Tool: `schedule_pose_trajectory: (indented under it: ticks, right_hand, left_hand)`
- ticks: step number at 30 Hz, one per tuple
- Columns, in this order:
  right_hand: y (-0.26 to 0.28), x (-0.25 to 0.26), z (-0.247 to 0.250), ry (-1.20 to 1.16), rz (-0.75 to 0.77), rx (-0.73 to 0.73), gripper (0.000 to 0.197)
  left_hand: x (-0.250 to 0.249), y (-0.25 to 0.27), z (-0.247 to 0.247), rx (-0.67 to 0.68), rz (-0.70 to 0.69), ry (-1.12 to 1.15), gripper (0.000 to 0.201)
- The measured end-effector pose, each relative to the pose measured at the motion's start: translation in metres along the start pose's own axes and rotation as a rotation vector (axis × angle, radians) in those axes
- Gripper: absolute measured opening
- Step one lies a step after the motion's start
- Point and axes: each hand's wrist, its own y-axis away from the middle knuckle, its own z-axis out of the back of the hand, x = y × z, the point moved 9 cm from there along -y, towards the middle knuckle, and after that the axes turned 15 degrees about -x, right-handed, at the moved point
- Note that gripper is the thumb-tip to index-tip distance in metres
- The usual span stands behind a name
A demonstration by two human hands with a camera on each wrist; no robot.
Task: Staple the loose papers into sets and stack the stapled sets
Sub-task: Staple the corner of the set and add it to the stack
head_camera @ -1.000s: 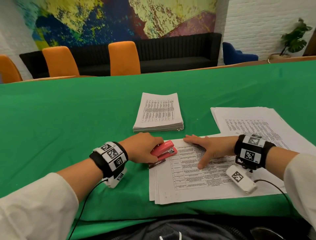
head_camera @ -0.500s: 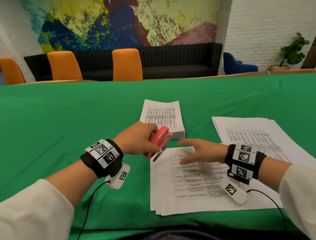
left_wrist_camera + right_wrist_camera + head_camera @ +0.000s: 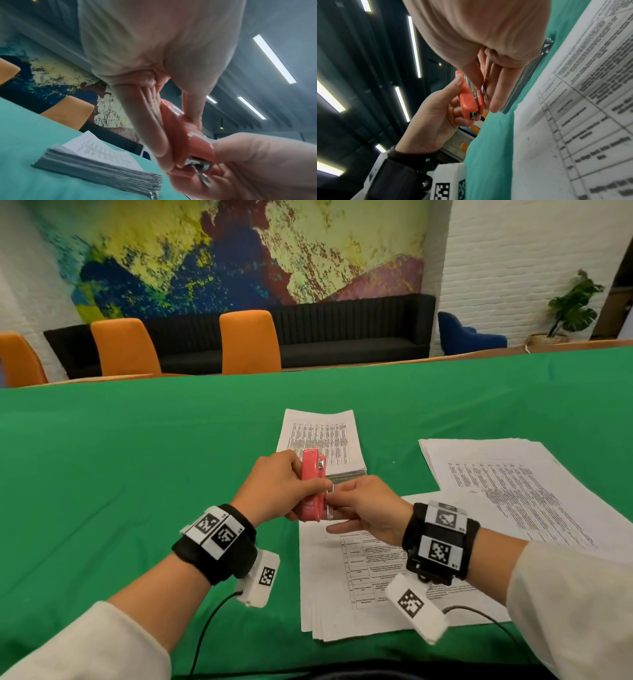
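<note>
Papers (image 3: pixel 359 587) of the loose set are lying flat on the green-clothed surface (image 3: pixel 137 508) directly beneath the stapler (image 3: pixel 311 486), nearest the person, their long edges running away from the body and their thin white sheets fanning slightly at the near corner. Above that set's far-left corner, the left hand (image 3: pixel 274 491) is holding the stapler clear of the surface, its grip curling round the glossy coral-red plastic body with the long axis pointing roughly away from the person. Meeting it from the right, the right hand (image 3: pixel 366 508) is pinching the thin metal piece at the stapler's side between thumb and fingertips, so both hands are occupied and nothing is pressing the sheets down. Judging from this, the stapler has to come down and the set's corner has to slide into its mouth. Beyond the stapler, a thick squared stack (image 3: pixel 322 443) is sitting with dense grey page edges; to its right, looser printed sheets (image 3: pixel 513 484) are spreading wide.
</note>
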Motion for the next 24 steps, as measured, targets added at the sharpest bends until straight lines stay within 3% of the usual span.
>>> schedule_pose_trajectory:
  ticks: [7,12,15,17,19,21,24]
  right_hand:
    - [0.014,-0.010,0.006,0.080,0.022,0.064,0.015]
    - [0.031,-0.005,0.055,0.164,0.049,0.009,0.011]
    - [0.041,0.000,0.095,0.159,0.032,-0.039,0.012]
    - [0.049,0.004,0.123,0.146,0.017,-0.070,0.014]
    - [0.059,0.006,0.153,0.123,-0.001,-0.106,0.016]
    - [0.073,0.005,0.182,0.123,-0.024,-0.129,0.020]
    - [0.099,-0.002,0.221,0.210,-0.050,-0.121,0.022]
  left_hand:
    - [0.023,-0.022,0.022,-0.061,0.083,-0.056,0.044]
    - [0.076,-0.021,0.022,0.192,0.119,-0.481,0.032]
    - [0.098,-0.014,0.017,0.277,0.124,-0.657,0.033]
    - [0.098,-0.016,0.019,0.262,0.058,-0.830,0.044]
    - [0.078,-0.020,0.020,0.171,-0.102,-0.975,0.061]
    - [0.043,-0.011,0.002,0.156,-0.298,-0.902,0.075]
    - [0.005,0.023,-0.043,0.420,-0.406,-0.651,0.089]
